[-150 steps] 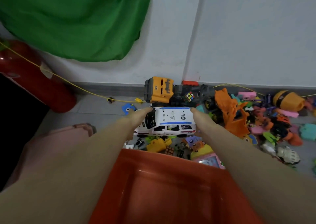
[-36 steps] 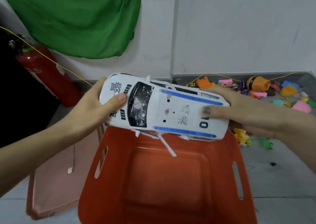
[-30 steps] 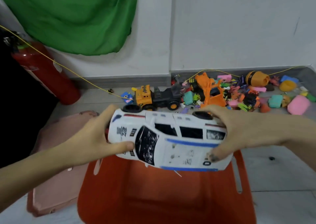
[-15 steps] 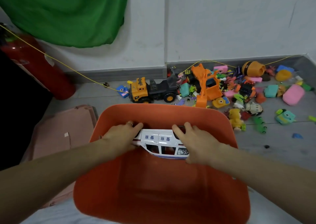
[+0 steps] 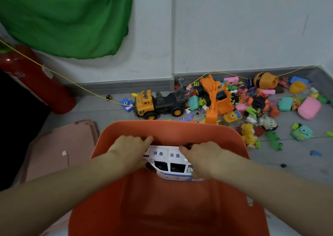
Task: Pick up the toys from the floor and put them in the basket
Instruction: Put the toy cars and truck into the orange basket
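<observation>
Toy police car [image 5: 170,161], held above the rim 1 s back, had gone down on its side inside the orange basket [image 5: 167,127] w/ my left hand [image 5: 129,148] & right hand [image 5: 203,157] clamped on its ends, so I reckoned only release remained.

- The white police car [image 5: 169,163] I hold on its side carries blue Chinese characters on its two door panels, one pair per door; they look like 警察, seen upside down from where I look.
- The yellow toy truck [image 5: 144,104] on the floor has a small dark plate on its front bumper, too small for me to read for sure.
</observation>
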